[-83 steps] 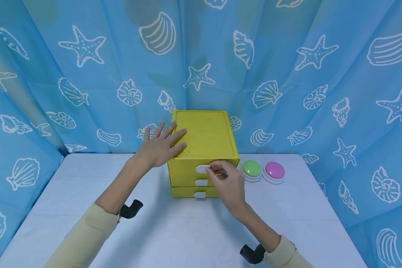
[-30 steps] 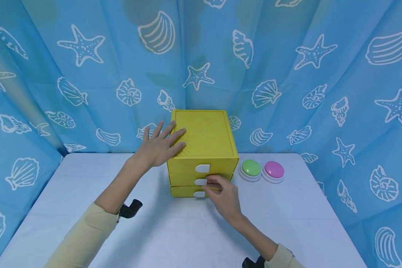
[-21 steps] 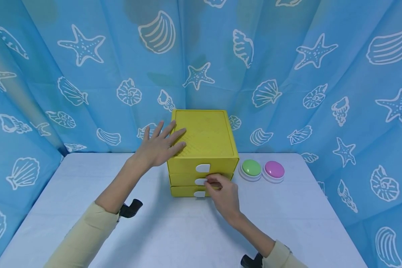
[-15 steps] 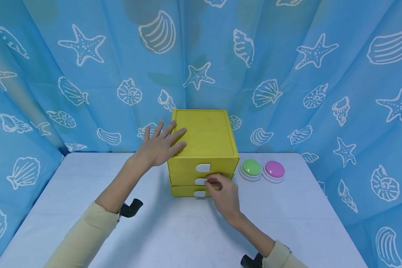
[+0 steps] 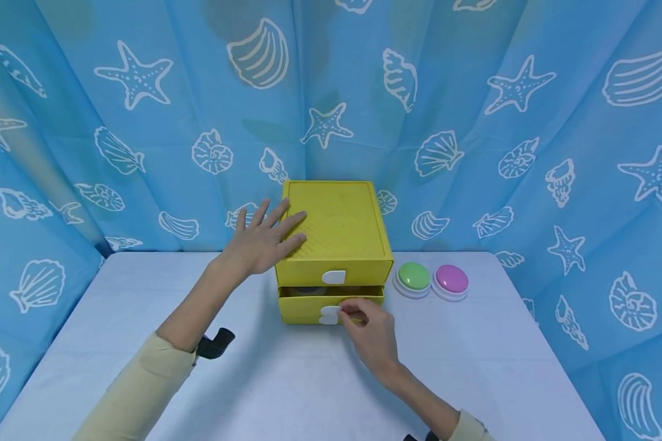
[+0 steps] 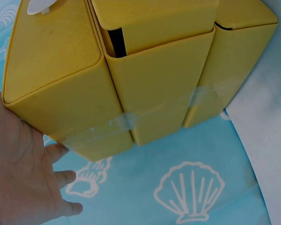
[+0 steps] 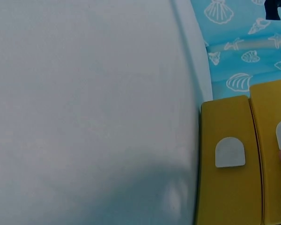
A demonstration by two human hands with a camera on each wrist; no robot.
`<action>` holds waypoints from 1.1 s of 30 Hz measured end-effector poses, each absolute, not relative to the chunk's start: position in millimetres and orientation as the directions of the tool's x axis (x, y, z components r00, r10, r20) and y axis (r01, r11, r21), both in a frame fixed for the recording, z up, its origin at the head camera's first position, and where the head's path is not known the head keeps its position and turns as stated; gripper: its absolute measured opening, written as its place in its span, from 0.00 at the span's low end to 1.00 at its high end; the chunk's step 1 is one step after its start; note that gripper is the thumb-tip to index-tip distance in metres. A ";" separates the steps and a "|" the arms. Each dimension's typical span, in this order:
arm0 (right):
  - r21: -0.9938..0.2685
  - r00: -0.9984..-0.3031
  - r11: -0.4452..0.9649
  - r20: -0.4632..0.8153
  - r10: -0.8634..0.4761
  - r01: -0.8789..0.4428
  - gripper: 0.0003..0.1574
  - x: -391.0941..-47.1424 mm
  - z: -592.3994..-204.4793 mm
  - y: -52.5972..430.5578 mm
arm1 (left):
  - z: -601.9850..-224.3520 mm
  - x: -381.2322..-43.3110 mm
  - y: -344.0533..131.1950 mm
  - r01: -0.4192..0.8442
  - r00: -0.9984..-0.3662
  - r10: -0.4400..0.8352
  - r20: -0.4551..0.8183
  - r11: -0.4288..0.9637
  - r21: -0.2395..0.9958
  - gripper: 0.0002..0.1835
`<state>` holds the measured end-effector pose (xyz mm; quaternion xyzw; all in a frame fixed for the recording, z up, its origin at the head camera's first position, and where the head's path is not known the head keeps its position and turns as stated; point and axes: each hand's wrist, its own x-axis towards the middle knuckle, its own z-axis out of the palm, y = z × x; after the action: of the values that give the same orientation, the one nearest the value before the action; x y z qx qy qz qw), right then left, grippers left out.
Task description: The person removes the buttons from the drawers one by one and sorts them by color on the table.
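A yellow drawer box with three drawers and white tab handles stands at the back middle of the table. Its middle drawer is pulled partly out, and a dark gap with something greyish inside shows behind its front. My right hand pinches the white tab of that drawer between thumb and forefinger. My left hand lies with fingers spread on the top left edge of the box. In the left wrist view the middle drawer's side juts out from the casing. Top and bottom drawers are closed.
To the right of the box sit a green push button and a pink push button on white bases. A blue curtain with shell and starfish prints hangs behind the white table.
My right hand has gone from the top drawer's tab down to the middle one and drawn that drawer toward me. My left hand has stayed in place.
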<state>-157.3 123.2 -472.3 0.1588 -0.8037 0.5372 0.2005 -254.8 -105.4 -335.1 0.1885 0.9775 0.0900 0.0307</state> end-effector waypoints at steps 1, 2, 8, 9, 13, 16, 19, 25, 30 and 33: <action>-0.799 -0.870 0.377 0.492 -0.038 -0.469 0.08 -155.8 -472.5 123.5 | -335.4 -255.0 -105.5 0.362 -0.927 0.373 -0.027 0.913 0.187 0.35; -0.798 -0.870 0.382 0.492 -0.035 -0.466 0.09 -154.2 -472.4 123.7 | -335.5 -255.3 -105.5 0.361 -0.928 0.372 -0.028 0.914 0.185 0.35; -0.787 -0.869 0.412 0.494 -0.023 -0.459 0.09 -144.9 -475.1 125.3 | -335.1 -255.2 -106.4 0.363 -0.927 0.374 -0.029 0.913 0.187 0.35; -0.786 -0.870 0.419 0.492 -0.022 -0.455 0.09 -143.0 -475.2 125.4 | -334.9 -255.0 -106.4 0.363 -0.927 0.375 -0.028 0.912 0.191 0.35; -0.792 -0.879 0.429 0.476 -0.013 -0.435 0.11 -134.5 -473.7 124.8 | -334.3 -254.4 -106.2 0.358 -0.928 0.371 -0.033 0.913 0.198 0.35; -0.799 -0.887 0.431 0.461 -0.006 -0.419 0.12 -128.5 -472.5 124.4 | -334.4 -254.5 -106.0 0.355 -0.929 0.369 -0.039 0.914 0.197 0.35; -0.802 -0.892 0.436 0.453 0.000 -0.407 0.12 -122.6 -471.7 124.4 | -334.7 -254.7 -105.9 0.355 -0.929 0.369 -0.038 0.914 0.196 0.35; -0.802 -0.900 0.458 0.436 0.011 -0.383 0.14 -110.1 -470.6 124.0 | -333.8 -253.6 -106.1 0.357 -0.928 0.372 -0.034 0.910 0.211 0.35; -0.803 -0.901 0.466 0.433 0.027 -0.372 0.14 -100.4 -471.8 124.3 | -333.4 -253.0 -105.4 0.362 -0.926 0.376 -0.030 0.907 0.214 0.35; -0.800 -0.905 0.482 0.425 0.036 -0.357 0.15 -94.9 -471.9 124.8 | -333.8 -253.4 -105.2 0.363 -0.926 0.377 -0.028 0.906 0.217 0.35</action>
<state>-94.9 124.8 -471.9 0.0957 -0.8383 0.4996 0.1963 -253.4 -105.2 -333.8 0.1896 0.9757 0.1047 0.0346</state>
